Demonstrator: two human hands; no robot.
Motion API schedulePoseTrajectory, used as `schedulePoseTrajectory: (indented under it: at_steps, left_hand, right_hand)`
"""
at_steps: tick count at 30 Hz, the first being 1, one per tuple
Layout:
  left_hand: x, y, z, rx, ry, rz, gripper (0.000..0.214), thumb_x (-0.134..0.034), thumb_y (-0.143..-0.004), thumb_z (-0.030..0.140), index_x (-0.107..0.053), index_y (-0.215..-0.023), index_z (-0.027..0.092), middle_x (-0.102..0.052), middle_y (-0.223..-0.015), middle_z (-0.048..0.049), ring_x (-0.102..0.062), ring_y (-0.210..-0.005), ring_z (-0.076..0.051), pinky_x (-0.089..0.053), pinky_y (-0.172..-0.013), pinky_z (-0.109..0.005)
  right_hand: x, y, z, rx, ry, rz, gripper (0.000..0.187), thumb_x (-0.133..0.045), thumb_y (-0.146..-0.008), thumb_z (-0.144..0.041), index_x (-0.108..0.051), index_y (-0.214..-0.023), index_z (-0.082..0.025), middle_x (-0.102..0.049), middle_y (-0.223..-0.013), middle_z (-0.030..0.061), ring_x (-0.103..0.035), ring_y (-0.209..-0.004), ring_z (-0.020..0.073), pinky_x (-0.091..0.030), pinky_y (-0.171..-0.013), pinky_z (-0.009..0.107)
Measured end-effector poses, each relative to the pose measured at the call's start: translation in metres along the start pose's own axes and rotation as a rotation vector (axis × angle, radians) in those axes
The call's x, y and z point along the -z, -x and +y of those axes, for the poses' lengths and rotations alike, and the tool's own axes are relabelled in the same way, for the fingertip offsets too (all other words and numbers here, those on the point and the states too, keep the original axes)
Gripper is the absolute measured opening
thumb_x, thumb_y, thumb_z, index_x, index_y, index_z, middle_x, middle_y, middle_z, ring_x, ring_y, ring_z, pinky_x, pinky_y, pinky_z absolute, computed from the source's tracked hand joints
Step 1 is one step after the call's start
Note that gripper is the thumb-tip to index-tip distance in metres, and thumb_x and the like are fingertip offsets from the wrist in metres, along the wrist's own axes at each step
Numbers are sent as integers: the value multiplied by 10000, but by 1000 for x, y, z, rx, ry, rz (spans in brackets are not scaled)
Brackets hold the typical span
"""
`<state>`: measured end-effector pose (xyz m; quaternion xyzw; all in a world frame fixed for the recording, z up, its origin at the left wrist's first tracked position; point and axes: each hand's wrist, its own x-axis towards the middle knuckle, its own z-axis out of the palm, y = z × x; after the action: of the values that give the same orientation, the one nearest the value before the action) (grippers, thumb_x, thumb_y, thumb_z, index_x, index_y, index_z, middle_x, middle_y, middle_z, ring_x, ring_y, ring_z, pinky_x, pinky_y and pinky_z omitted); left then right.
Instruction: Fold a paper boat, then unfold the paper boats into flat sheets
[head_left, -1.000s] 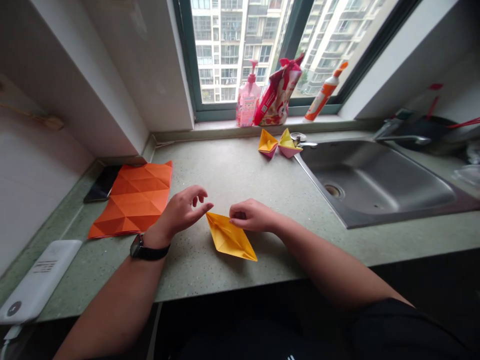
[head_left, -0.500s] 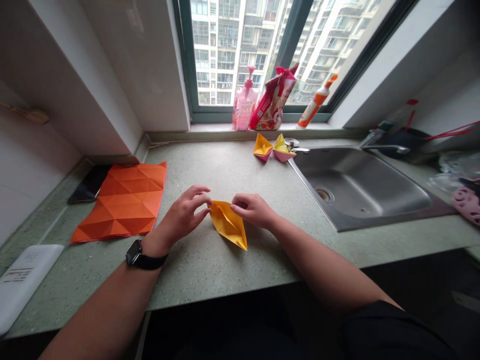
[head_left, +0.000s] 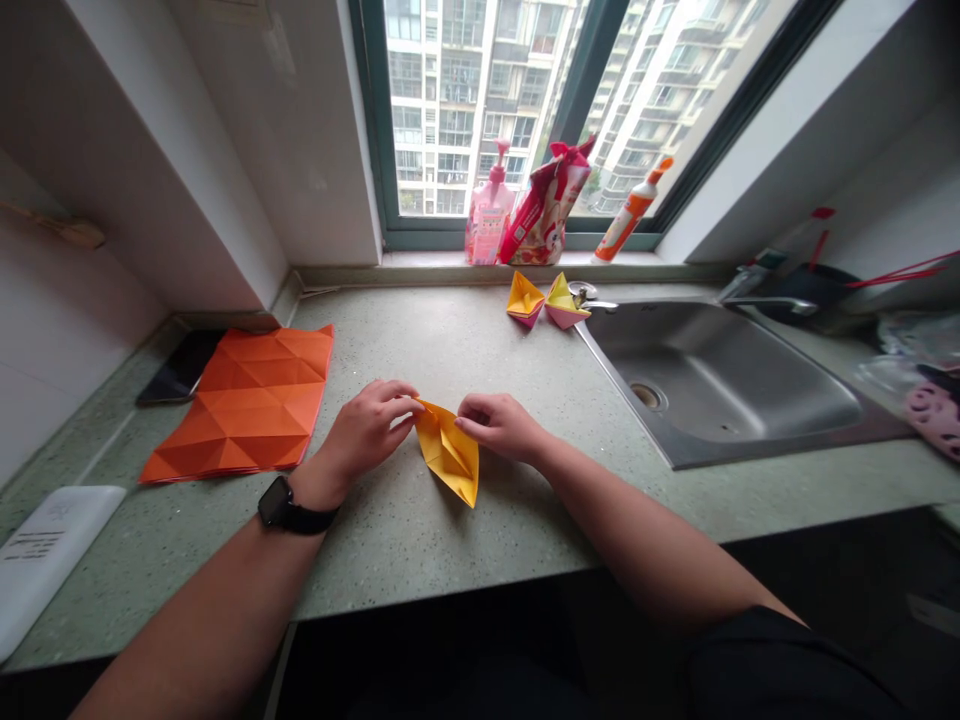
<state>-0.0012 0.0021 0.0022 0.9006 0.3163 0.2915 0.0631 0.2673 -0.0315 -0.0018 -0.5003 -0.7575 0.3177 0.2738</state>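
Note:
Between my hands is a yellow folded paper boat (head_left: 451,456), tilted above the counter with its lower tip toward me. My left hand (head_left: 370,425), with a black watch on the wrist, pinches its upper left corner between thumb and fingers. On the other side, my right hand (head_left: 498,424) has its fingers curled and its thumb and forefinger closed on the upper right edge. A raised fold runs along the paper's middle. Farther back stand two finished-looking folded paper boats, one orange (head_left: 524,300) and one yellow and pink (head_left: 565,302).
Orange creased paper sheets (head_left: 262,400) lie at left, partly over a dark flat object (head_left: 178,370). A white plastic device (head_left: 52,560) is at the front left. The steel sink (head_left: 739,380) is right. A pink pump bottle (head_left: 489,215), red bag and orange bottle line the windowsill.
The yellow paper boat has shifted slightly left and turned more upright, its lower tip swinging left. My right hand has moved a little left and down with it. Both hands keep their grip.

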Motion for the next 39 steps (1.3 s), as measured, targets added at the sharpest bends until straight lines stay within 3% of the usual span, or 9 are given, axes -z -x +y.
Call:
schedulePoseTrajectory:
  at_steps: [6, 16, 23, 27, 34, 39]
  left_hand:
    - [-5, -3, 3, 35, 27, 42, 146, -643, -1018, 231, -782, -975, 229, -740, -1127, -81, -686, -1039, -250, -598, -924, -428]
    - [6, -6, 13, 65, 405, 150, 130, -685, -1014, 237, -772, -917, 233, -678, -1214, -91, -667, -1145, -235, -586, -1016, -430]
    - [9, -6, 15, 254, 871, 145, 255, -737, -993, 448, -706, -901, 213, -649, -1309, -121, -664, -1248, -254, -603, -1056, -466]
    - [11, -5, 10, 338, 1008, 155, 318, -754, -974, 497, -641, -894, 210, -640, -1413, -121, -666, -1295, -273, -607, -1058, -481]
    - [15, -6, 8, 306, 923, 118, 280, -687, -1020, 481, -637, -944, 216, -670, -1383, -128, -672, -1288, -266, -603, -1045, -469]
    - [11, -6, 7, 159, 520, 92, 174, -652, -1035, 366, -682, -949, 218, -694, -1276, -115, -664, -1233, -256, -535, -1118, -497]
  right_hand:
    - [1, 0, -2, 20, 6, -10, 171, -634, -946, -318, -671, -825, -202, -615, -695, -29, -491, -631, 117, -363, -622, 264]
    - [9, 1, 3, -44, -3, 14, 192, -625, -952, -360, -698, -872, -201, -618, -687, -31, -476, -612, 116, -342, -601, 267]
    - [7, 1, 5, -46, -23, 20, 194, -603, -958, -365, -688, -892, -203, -616, -698, -30, -466, -620, 122, -337, -610, 276]
    - [10, -1, 8, -60, -48, 45, 169, -583, -955, -357, -650, -896, -213, -637, -752, -20, -489, -655, 132, -366, -643, 282]
    - [13, -2, 10, -74, -48, 142, 157, -572, -966, -365, -633, -915, -230, -687, -826, 7, -547, -712, 157, -412, -680, 297]
    - [14, 0, 3, -57, -5, 251, 132, -588, -961, -343, -637, -914, -229, -694, -807, 9, -565, -693, 156, -421, -667, 294]
